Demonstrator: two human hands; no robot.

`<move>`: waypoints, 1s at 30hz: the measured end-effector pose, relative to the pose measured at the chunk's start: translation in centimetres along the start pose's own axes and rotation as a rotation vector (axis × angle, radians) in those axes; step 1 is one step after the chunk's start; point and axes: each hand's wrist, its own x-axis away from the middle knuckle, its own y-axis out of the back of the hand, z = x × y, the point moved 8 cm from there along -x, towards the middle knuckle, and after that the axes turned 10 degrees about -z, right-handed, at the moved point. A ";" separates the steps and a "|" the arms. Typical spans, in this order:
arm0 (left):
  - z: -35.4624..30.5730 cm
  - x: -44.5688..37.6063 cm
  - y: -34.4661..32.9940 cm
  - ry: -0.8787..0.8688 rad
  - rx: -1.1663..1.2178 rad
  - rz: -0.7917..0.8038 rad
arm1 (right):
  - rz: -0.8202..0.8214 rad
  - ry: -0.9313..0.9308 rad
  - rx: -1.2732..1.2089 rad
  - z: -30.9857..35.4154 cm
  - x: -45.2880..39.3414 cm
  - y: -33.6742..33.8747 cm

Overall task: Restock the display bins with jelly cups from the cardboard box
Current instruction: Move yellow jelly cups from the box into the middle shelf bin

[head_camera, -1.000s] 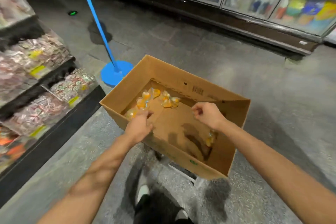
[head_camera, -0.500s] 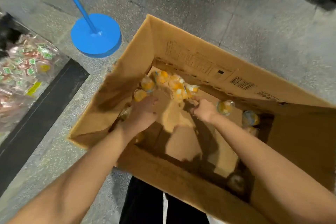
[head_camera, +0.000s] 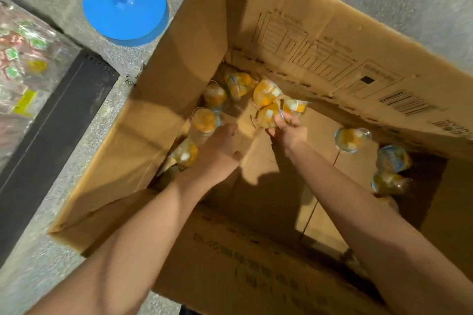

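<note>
Both arms reach deep into the cardboard box (head_camera: 256, 20) on the floor. The right hand (head_camera: 288, 130) pinches a clear jelly cup (head_camera: 267, 115) of orange gel with pale cubes, near the far wall. The left hand (head_camera: 217, 151) lies fingers-down among cups at the left wall; its grip cannot be told. Three more cups (head_camera: 352, 139) lie apart at the right. A blue stand base (head_camera: 125, 5) sits beside the box.
</note>
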 end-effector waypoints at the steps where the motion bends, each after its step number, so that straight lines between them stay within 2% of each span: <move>1: 0.2 0.1 -0.3 0.011 0.004 0.025 | 0.012 -0.012 -0.030 -0.3 0.2 0.1; 3: 0.1 0.2 -0.4 0.007 0.029 0.035 | 0.149 0.026 0.005 -0.4 2.0 0.0; 6: -0.5 0.1 -0.1 -0.021 0.107 0.033 | 0.508 0.207 0.328 0.6 7.3 -0.4; 8: -0.1 0.1 0.0 0.070 0.200 0.075 | 0.813 0.157 0.398 0.7 10.6 -0.8; 9: 0.3 0.2 -0.1 0.138 0.265 0.097 | 0.911 0.129 0.436 0.9 11.6 -0.8; 10: 0.4 0.3 0.0 0.173 0.318 0.100 | 0.913 0.137 0.496 1.3 11.5 -0.5; 11: 0.7 0.3 0.0 0.184 0.343 0.084 | 0.811 0.180 0.543 2.2 10.5 -0.1; 12: 0.7 0.4 0.3 0.175 0.340 0.053 | 0.609 0.243 0.565 3.5 8.6 0.5; 14: 0.8 0.2 0.6 0.145 0.322 -0.008 | 0.105 0.314 0.586 5.8 3.7 2.7; 15: 0.8 0.2 0.7 0.135 0.332 -0.025 | -0.053 0.286 0.590 6.3 2.0 3.3; 16: 0.7 0.3 0.8 0.127 0.355 -0.038 | -0.127 0.228 0.582 6.2 0.6 3.3; 19: 0.2 0.3 1.1 0.080 0.409 -0.065 | -0.200 0.135 0.578 5.9 -1.9 1.9; 22: 0.2 0.2 1.2 0.038 0.438 -0.081 | -0.234 0.143 0.551 5.6 -2.8 1.1; 24: -0.2 0.4 1.4 -0.004 0.451 -0.098 | -0.164 0.157 0.531 5.5 -2.3 0.7; 26: -1.0 0.6 1.9 -0.029 0.467 -0.123 | -0.034 0.091 0.397 4.7 -0.6 0.8; 27: -1.6 0.8 2.2 -0.028 0.487 -0.131 | 0.012 0.115 0.353 4.6 0.8 1.5; 30: -4.3 1.4 3.1 -0.037 0.563 -0.108 | 0.079 0.372 0.347 6.7 5.9 4.0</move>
